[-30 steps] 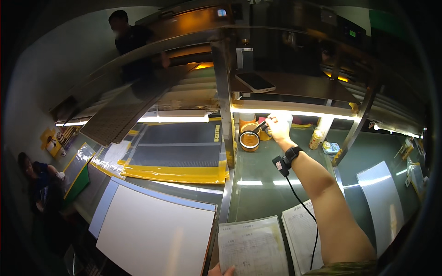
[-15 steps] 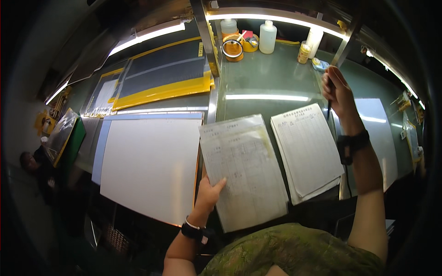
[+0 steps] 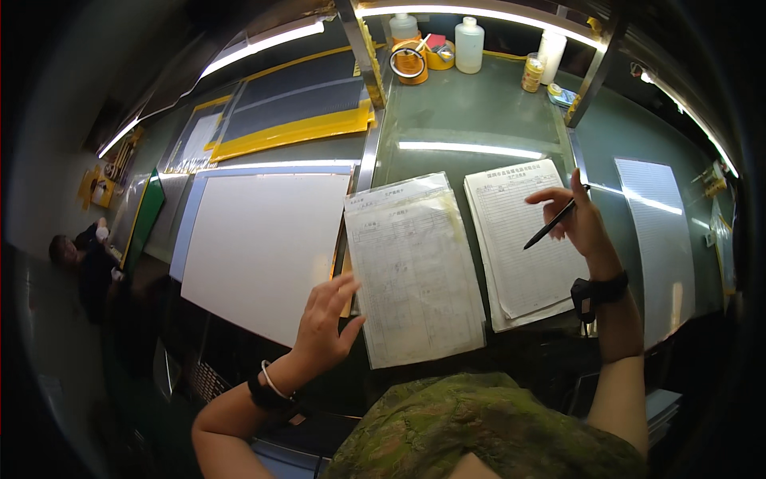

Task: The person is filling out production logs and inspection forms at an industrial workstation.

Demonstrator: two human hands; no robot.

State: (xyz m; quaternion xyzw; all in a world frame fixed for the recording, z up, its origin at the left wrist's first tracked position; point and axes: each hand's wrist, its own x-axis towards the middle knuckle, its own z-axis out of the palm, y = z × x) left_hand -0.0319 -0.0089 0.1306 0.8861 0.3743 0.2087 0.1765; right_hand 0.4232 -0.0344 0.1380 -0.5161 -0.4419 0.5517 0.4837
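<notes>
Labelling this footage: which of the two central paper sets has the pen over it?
The right set, beneath the black pen in the right hand; the left set is nearer the left hand.

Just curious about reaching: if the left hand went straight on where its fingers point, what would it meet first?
Probably the plastic-covered form: its left edge lies right by the left hand, though depth leaves any contact unclear.

Upper tube light (image 3: 479, 9): is shining white
Left tube light (image 3: 263, 47): is glaring at a slant
Green bench (image 3: 447, 112): is reflecting a bright streak
Pale right-hand sheet (image 3: 658, 251): is catching glare
Left hand (image 3: 325, 319): is blurring slightly at the fingers
Far-left person (image 3: 92, 263): is sinking into shadow
Fisheye distortion: is bowing straight lines, while corners are blackening
</notes>
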